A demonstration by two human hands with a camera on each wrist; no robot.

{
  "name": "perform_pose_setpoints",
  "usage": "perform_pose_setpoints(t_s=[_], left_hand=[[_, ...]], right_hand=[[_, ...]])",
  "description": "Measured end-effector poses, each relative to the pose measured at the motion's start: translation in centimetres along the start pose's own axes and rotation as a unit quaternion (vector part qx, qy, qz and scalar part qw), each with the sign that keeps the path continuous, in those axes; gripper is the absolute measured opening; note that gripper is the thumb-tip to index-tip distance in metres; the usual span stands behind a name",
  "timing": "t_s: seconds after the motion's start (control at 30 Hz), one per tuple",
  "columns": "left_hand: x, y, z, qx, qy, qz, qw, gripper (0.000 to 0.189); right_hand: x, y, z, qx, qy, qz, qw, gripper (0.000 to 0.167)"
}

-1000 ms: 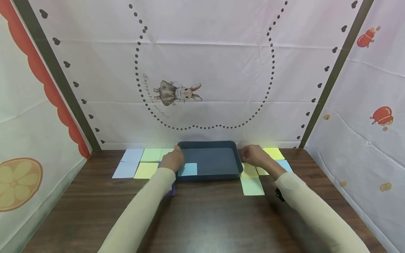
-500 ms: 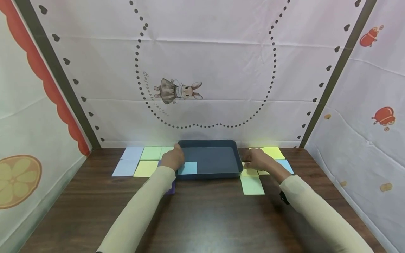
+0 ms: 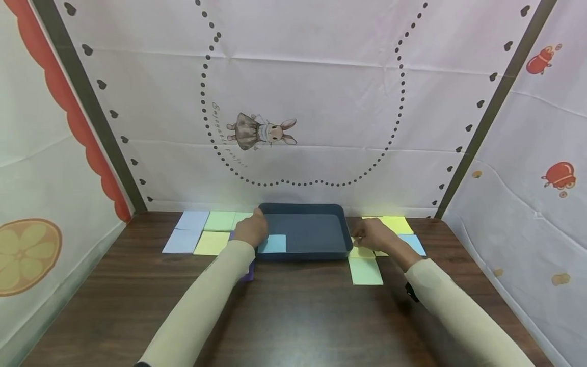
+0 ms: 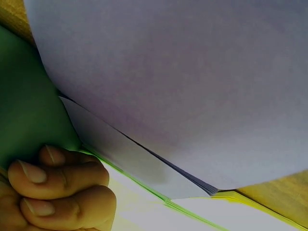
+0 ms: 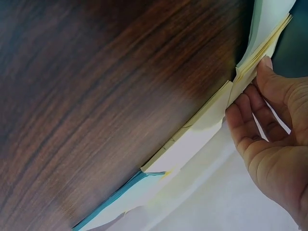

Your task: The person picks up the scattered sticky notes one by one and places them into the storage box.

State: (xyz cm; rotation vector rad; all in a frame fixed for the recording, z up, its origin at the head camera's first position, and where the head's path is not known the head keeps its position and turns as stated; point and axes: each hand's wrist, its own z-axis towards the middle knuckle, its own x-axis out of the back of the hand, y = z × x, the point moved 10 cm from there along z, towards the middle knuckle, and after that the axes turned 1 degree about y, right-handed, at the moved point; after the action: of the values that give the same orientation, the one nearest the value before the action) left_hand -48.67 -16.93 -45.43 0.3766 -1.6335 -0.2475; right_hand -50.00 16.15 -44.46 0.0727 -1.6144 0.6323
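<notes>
At the left side of a dark blue rectangular tray (image 3: 316, 256), my left hand (image 3: 251, 229) grips the side wall with curled fingers. Inside the tray, at its front left, lies a light blue sticky note (image 3: 274, 244). My right hand (image 3: 377, 235) is just past the tray's right side. In the right wrist view, its thumb and fingers pinch the corner of a yellow sticky note pad (image 5: 262, 54). A pale green pad (image 3: 366, 271) lies in front of that yellow one. Beneath my left forearm a purple pad (image 3: 249, 273) is mostly hidden.
Left of the tray, lavender pads (image 3: 182, 241), green pads (image 3: 220, 221) and a yellow pad (image 3: 211, 243) lie edge to edge. On the right are another yellow pad (image 3: 397, 225) and a blue pad (image 3: 415, 245). A printed white cloth (image 3: 321, 112) hangs behind the brown table (image 3: 302, 316).
My right hand has shifted slightly right and toward me, from beside the tray's right rim onto the yellow pad. The left hand and tray have stayed put.
</notes>
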Motion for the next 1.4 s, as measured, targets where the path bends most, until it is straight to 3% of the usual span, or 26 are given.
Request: perform_pose_setpoints(t_s=[0.17, 0.5, 0.73, 0.93, 1.23, 1.4], left_hand=[[0.0, 0.0, 0.1, 0.0, 0.001, 0.004, 1.0, 0.05], [-0.3, -0.2, 0.1, 0.007, -0.002, 0.003, 1.0, 0.048], [0.0, 0.1, 0.4, -0.007, 0.014, 0.022, 0.9996, 0.047], [0.9, 0.7, -0.7, -0.009, 0.014, 0.019, 0.9997, 0.044], [-0.1, -0.2, 0.7, 0.009, 0.004, 0.013, 0.9999, 0.051], [-0.1, -0.1, 0.3, 0.012, 0.001, 0.015, 0.9998, 0.052]], right_hand=[[0.1, 0.4, 0.3, -0.009, -0.002, 0.015, 0.9998, 0.019], [-0.2, 0.8, 1.0, -0.031, -0.044, 0.035, 0.998, 0.018], [0.0, 0.9, 1.1, -0.037, -0.054, 0.047, 0.9968, 0.024], [0.1, 0.6, 1.3, -0.029, -0.05, 0.044, 0.9973, 0.023], [0.6, 0.1, 1.4, 0.002, -0.044, -0.001, 0.999, 0.012], [1.2, -0.1, 1.4, 0.009, -0.043, -0.001, 0.999, 0.012]])
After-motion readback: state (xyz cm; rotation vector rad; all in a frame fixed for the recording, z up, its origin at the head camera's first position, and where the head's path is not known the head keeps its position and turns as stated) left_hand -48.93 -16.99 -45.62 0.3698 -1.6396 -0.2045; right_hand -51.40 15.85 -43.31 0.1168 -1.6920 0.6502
